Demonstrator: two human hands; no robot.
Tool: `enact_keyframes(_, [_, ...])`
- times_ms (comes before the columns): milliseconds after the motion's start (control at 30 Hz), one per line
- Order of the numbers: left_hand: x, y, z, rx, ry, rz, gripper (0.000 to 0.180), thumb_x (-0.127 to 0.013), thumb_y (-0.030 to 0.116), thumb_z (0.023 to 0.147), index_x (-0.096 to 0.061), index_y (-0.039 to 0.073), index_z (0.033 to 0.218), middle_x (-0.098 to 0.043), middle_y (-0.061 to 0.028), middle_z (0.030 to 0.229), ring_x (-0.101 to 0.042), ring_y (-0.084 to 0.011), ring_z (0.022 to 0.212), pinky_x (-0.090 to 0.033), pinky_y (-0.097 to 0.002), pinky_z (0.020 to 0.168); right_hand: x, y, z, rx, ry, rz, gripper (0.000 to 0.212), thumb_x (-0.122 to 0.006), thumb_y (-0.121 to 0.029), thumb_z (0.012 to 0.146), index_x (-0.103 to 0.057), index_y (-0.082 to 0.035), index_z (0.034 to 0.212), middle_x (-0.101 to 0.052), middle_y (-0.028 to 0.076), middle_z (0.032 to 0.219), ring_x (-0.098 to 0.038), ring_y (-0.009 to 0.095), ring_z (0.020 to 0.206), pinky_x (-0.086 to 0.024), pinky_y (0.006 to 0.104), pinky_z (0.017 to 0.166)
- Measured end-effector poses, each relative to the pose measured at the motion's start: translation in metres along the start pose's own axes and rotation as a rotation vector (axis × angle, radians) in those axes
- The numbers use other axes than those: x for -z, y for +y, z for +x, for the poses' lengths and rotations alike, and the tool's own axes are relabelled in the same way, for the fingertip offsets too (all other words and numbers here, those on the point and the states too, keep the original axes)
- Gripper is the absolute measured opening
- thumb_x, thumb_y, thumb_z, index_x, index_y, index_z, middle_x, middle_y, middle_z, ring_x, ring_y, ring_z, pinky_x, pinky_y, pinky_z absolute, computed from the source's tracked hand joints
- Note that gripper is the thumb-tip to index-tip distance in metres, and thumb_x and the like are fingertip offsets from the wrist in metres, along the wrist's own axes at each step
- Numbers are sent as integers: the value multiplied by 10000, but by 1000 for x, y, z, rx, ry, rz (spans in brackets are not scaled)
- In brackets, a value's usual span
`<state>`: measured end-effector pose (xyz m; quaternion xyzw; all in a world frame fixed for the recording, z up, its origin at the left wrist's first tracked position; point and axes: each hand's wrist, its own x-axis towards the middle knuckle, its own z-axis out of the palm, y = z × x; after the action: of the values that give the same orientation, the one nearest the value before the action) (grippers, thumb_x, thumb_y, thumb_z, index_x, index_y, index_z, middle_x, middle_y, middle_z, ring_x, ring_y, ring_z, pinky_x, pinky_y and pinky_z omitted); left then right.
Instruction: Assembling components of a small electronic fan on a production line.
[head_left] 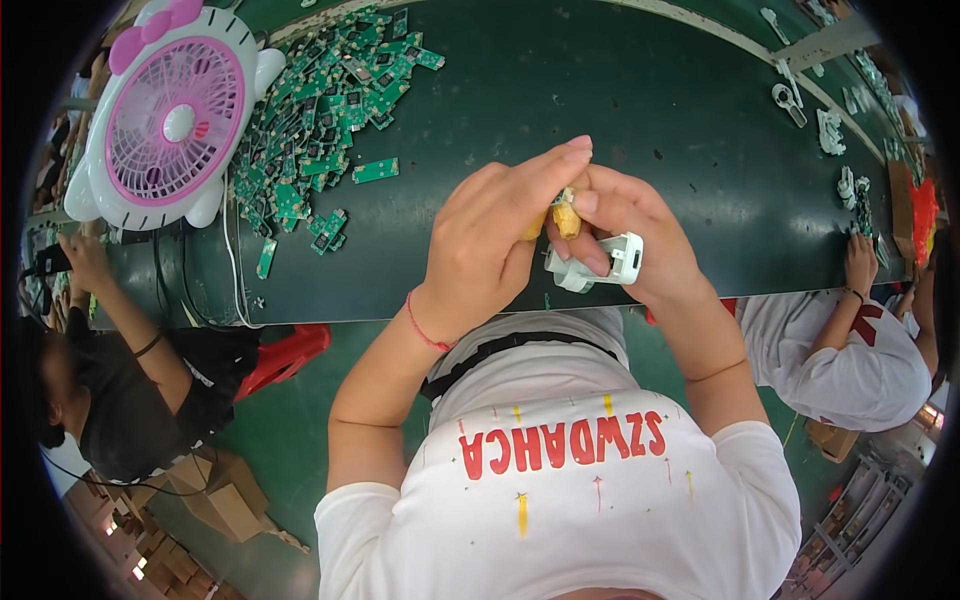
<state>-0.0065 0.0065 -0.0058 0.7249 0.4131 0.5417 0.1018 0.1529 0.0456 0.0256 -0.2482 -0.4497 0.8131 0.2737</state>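
My left hand [478, 235] is closed, its long fingers reaching over to meet the fingertips of my right hand [645, 225] above the near edge of the bench. Between the fingertips is a small yellow piece [567, 220]; whether it is a separate part or a cover over a fingertip, I cannot tell. The fingers of my right hand curl around a white plastic housing [625, 260], which has a slot in its end face and a rounded section toward the left. What my left fingers pinch is mostly hidden.
Many green circuit boards [330, 110] are heaped at the far left of the dark green bench [690, 130]. Beside them stands a white and pink fan [178, 125] with a cable. White plastic parts [830, 132] lie at the right. Co-workers sit on both sides.
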Motion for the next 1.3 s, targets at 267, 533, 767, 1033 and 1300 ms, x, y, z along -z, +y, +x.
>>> enact_keyframes(267, [4, 16, -6, -1, 3, 175, 530, -526, -57, 690, -564, 45, 1208, -587, -109, 1218, -571, -193, 680, -394, -289, 571, -7, -4, -6, -50, -24, -7, 186, -473, -186, 931, -531, -36, 837, -513, 5, 659, -468, 66, 599, -385, 219, 561])
enact_keyframes(533, [12, 9, 2, 69, -54, 107, 499, -529, -26, 763, -530, 50, 1256, -602, -95, 1178, -590, -233, 933, -396, -315, 797, -8, -4, 0, 167, 30, -361, 133, -511, -133, 922, -535, -19, 857, -512, 11, 735, -500, 89, 698, -415, 231, 635])
enact_keyframes(767, [-1, 4, -14, 577, 54, -61, 416, -535, 114, 888, -453, 36, 1288, -547, -123, 1015, -542, -167, 721, -462, -281, 612, 6, 3, 14, 897, 271, -1038, 71, -628, -16, 721, -575, -35, 765, -532, 142, 1241, -524, 274, 1037, -435, 367, 825])
enact_keyframes(1033, [-20, 3, -52, 1218, -192, -1642, 305, -335, 301, 967, -536, 71, 972, -598, -72, 746, -589, -154, 616, -450, -253, 499, 14, 12, 12, 1142, -140, -1408, 187, -671, -115, 647, -614, -92, 823, -624, 41, 1094, -553, 259, 1070, -445, 405, 845])
enact_keyframes(1300, [-5, -1, -28, 1000, 90, -1329, 487, -530, 144, 925, -351, 72, 1373, -561, -70, 1108, -655, -226, 857, -558, -312, 738, 29, -10, 19, 1035, -1, -1674, 241, -599, -112, 711, -597, -119, 953, -606, 44, 1066, -577, 232, 955, -401, 381, 805])
